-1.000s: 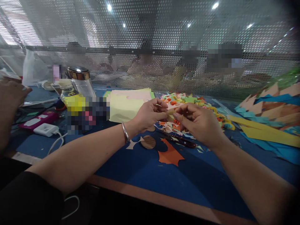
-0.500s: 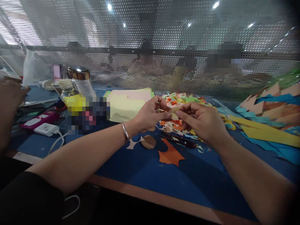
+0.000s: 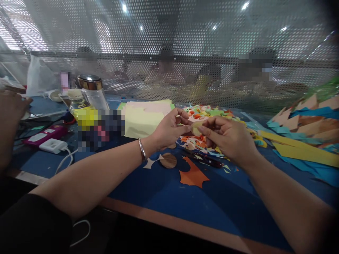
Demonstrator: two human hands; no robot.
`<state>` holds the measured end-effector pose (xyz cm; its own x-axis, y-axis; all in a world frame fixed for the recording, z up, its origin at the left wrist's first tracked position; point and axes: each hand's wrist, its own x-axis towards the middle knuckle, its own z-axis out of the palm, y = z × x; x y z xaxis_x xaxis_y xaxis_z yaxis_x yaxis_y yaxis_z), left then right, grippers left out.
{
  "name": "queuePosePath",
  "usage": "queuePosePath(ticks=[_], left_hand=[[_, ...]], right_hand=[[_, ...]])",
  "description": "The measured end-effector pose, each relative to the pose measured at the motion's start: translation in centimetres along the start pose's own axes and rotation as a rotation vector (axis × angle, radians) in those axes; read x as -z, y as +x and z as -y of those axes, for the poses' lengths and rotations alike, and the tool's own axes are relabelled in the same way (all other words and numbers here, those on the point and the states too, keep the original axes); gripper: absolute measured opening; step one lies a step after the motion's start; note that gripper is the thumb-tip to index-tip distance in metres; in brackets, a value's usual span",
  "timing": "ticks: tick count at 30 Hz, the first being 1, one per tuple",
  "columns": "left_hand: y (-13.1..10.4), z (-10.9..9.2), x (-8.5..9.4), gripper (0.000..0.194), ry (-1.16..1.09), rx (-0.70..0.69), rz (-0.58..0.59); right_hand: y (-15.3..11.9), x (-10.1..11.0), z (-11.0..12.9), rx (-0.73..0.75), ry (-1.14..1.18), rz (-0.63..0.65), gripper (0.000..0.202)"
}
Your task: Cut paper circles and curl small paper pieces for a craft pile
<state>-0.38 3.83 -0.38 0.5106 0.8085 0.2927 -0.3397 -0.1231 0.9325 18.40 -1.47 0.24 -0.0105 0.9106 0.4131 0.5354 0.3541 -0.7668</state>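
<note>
A small pale yellow paper piece [image 3: 196, 129] is pinched between my two hands above the table. My left hand [image 3: 172, 129], with a silver bangle at the wrist, grips its left edge between thumb and finger. From the other side, my right hand [image 3: 228, 135] holds it by thumb and index finger. Below lie a round wood-grained disc [image 3: 168, 160], an orange paper offcut [image 3: 193, 173] and a pale offcut [image 3: 151, 162]. Colourful paper scraps [image 3: 197, 143] are heaped behind and under my hands. Dark-handled scissors [image 3: 212, 161] seem to lie beside the scraps.
Pale paper sheets [image 3: 140, 121] are stacked behind my left hand. A glass bottle [image 3: 95, 95], a purple power strip [image 3: 45, 137] and a white charger [image 3: 53, 145] stand left. Pointed coloured papers [image 3: 302, 120] lie right. Another person's hand [image 3: 13, 107] is at far left.
The yellow paper piece has turned so that more of its rounded face shows. Both my hands stay nearly in place, still pinching it.
</note>
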Motion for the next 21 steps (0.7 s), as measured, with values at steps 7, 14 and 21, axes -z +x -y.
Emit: queuePosePath(ticks=[7,14,21], left_hand=[[-0.06,0.24,-0.24,0.029,-0.021,0.014,-0.043],[-0.40,0.42,-0.32,0.036,-0.045,0.025,-0.054],[-0.38,0.45,-0.14,0.037,0.054,0.009,-0.113]], right_hand=[[-0.04,-0.16,0.18,0.026,-0.032,-0.012,0.033],[-0.06,-0.48,0.55,0.035,-0.005,0.000,0.037],[-0.13,-0.68,0.54,0.032,0.008,0.021,0.046]])
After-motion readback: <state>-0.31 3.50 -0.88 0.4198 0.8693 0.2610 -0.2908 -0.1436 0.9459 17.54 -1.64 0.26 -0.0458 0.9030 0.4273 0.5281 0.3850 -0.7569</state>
